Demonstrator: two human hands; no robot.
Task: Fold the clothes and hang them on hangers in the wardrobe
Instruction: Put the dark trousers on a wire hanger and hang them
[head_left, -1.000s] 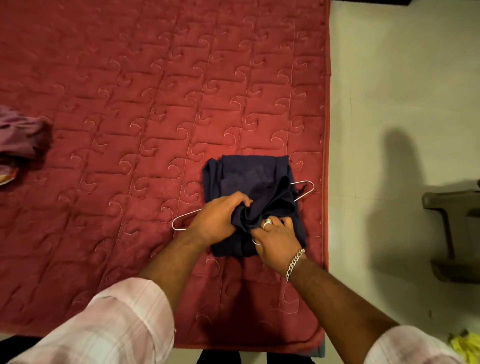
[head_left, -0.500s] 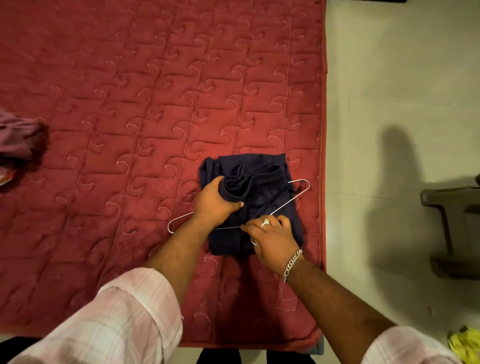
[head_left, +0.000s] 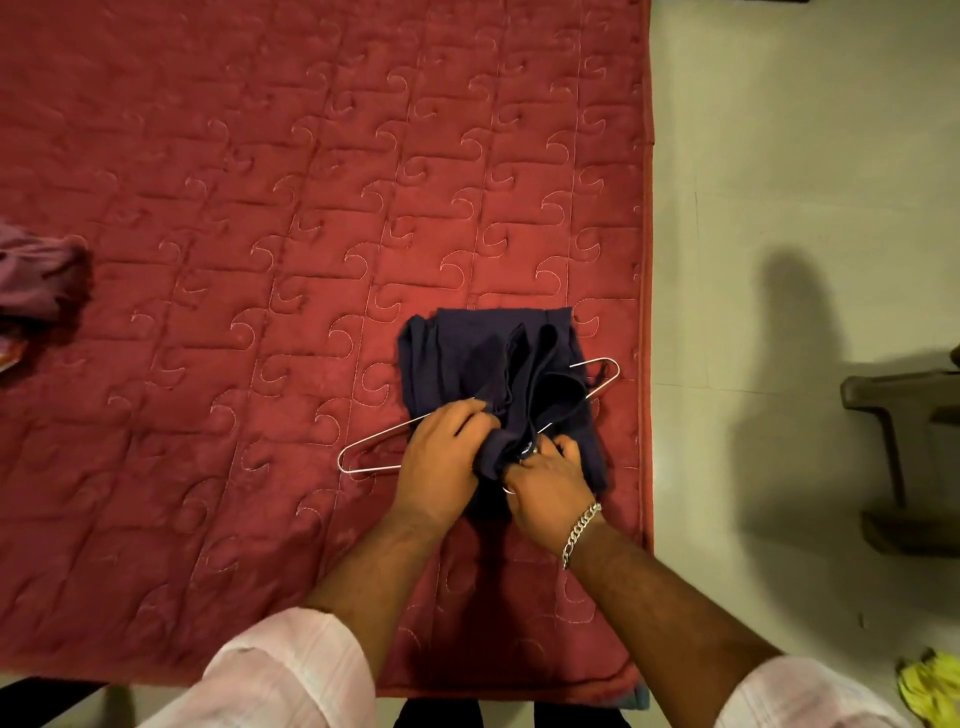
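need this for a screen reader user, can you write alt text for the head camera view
Seen from above, a person's left hand and right hand grip a folded dark navy garment threaded on a wire hanger, lying near the right edge of a red quilted mattress. A purple garment lies at the mattress's left edge.

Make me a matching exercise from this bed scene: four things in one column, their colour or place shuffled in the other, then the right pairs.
Things:
1. folded garment
2. wire hanger
3. crumpled cloth
4. chain bracelet

Descriptions:
A. on the right wrist
B. purple, at the bed's left edge of view
C. dark navy, gripped by both hands
D. silver, threaded through the garment

Pairs: 1-C, 2-D, 3-B, 4-A
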